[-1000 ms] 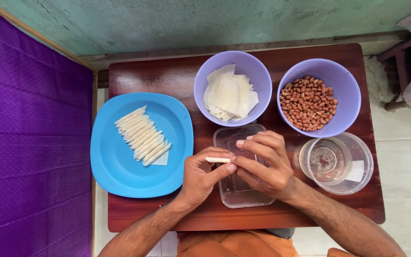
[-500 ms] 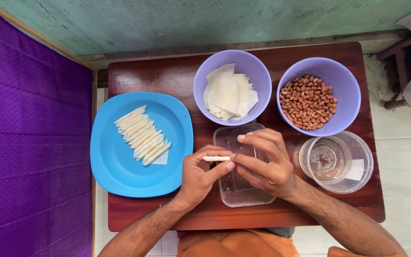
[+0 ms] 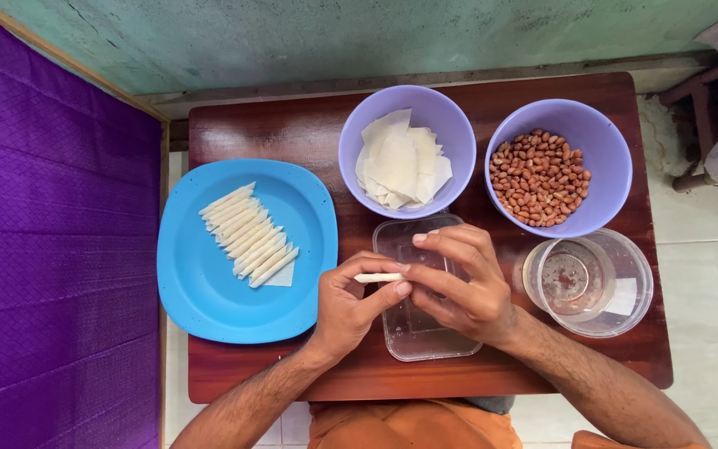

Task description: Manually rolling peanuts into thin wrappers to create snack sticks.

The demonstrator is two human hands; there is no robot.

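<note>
Both hands pinch a thin white rolled wrapper stick [image 3: 378, 278] above a clear rectangular plastic container [image 3: 415, 333]. My left hand [image 3: 349, 308] grips its left part between thumb and fingers. My right hand [image 3: 457, 283] holds the right end, its fingers curled over the container. A blue plate [image 3: 209, 299] to the left carries several finished white rolls [image 3: 248, 234] in a slanted row. A lilac bowl [image 3: 357, 133] behind holds flat white wrapper sheets [image 3: 400, 162]. A second lilac bowl [image 3: 608, 150] holds red-brown peanuts [image 3: 540, 176].
A round clear container [image 3: 625, 291] with a little water stands at the right, beside my right wrist. Everything sits on a small dark wooden table [image 3: 292, 125]. A purple mat [image 3: 51, 249] lies to the left, tiled floor to the right.
The hands have barely moved; the fingers shifted slightly on the roll, which stays between both hands over the clear container.
</note>
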